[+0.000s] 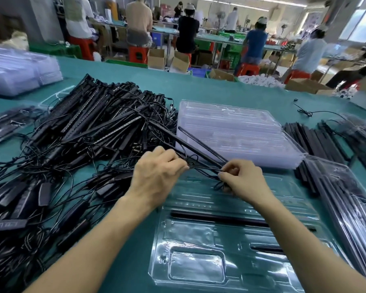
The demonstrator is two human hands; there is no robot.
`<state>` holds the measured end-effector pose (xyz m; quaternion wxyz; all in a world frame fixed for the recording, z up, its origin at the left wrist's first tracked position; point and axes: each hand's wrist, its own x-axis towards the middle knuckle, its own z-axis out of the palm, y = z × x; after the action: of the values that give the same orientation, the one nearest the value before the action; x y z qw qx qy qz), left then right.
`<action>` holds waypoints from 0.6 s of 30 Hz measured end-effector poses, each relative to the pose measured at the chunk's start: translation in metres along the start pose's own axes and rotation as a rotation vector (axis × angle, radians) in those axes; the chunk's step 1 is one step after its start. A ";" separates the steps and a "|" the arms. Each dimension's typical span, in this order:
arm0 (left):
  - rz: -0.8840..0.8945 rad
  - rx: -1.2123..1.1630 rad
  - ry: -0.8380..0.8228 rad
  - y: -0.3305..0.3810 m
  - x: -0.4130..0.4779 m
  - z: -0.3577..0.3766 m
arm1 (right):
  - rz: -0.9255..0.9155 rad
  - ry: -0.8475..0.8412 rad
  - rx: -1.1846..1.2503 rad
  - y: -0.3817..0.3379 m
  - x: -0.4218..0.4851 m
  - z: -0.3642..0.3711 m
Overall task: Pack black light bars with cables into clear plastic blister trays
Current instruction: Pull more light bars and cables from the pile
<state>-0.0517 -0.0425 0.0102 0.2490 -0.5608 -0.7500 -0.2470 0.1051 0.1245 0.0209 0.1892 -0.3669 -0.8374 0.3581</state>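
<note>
This is a factory packing hall. The near teal-green workbench (199, 89) carries a tangled heap of black light bars with cables (82, 127) on the left and a stack of clear plastic blister trays (237, 132) right of it. Farther off, people sit with backs turned on red plastic stools (136, 55) at long green benches (211, 40), with brown cardboard boxes (156, 58) on the floor.

Both hands (156, 176) gripping light bars (201, 152), over tray (237, 248)
</note>
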 end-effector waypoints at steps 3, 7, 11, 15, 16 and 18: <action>-0.085 0.054 0.006 -0.012 -0.017 -0.011 | -0.068 0.086 -0.108 0.001 -0.002 0.000; -0.193 0.082 0.018 -0.028 -0.035 -0.023 | -0.089 0.142 -0.290 -0.004 0.000 -0.003; -0.341 0.167 0.035 -0.034 -0.040 -0.030 | 0.049 0.009 -0.347 -0.005 -0.004 0.002; -0.405 0.274 -0.057 -0.024 -0.039 -0.027 | 0.093 -0.038 -0.269 -0.007 -0.005 0.008; -0.396 0.277 -0.067 -0.019 -0.037 -0.025 | 0.089 -0.055 -0.260 -0.007 -0.005 0.010; -0.340 0.273 -0.090 -0.009 -0.031 -0.022 | 0.079 -0.110 -0.234 -0.010 -0.005 0.012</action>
<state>-0.0505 -0.0810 0.0056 0.2436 -0.3977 -0.8706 -0.1566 0.0966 0.1107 0.0194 0.0845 -0.3990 -0.8675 0.2847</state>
